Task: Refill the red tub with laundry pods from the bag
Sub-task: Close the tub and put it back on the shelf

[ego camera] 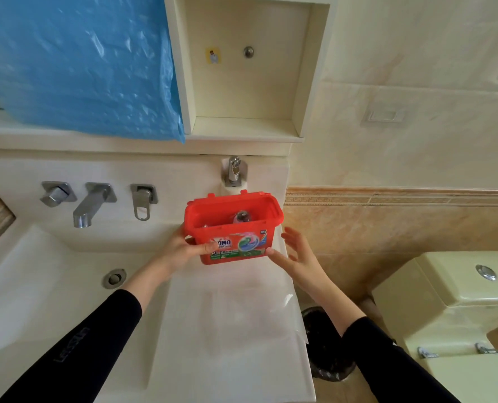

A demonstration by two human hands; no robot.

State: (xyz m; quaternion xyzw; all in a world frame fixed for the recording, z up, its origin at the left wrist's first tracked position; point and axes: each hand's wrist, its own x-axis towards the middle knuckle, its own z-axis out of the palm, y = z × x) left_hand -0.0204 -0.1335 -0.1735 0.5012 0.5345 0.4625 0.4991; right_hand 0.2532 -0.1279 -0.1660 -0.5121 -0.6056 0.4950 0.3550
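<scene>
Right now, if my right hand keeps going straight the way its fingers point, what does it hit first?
Probably the open red plastic tub: the right hand is open, fingers aimed up-left at the tub's right side. Its thumb looks nearly on the label corner, though depth is unclear.

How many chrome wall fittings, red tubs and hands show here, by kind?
Chrome wall fittings: 4 (handle, spout, lever handle, small tap)
Red tub: 1
Hands: 2 (left hand, right hand)
Total: 7

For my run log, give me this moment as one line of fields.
stage: tub open, refill pending | left hand: gripping red tub | right hand: open beside tub | contents: a pod visible | surface: counter
</scene>
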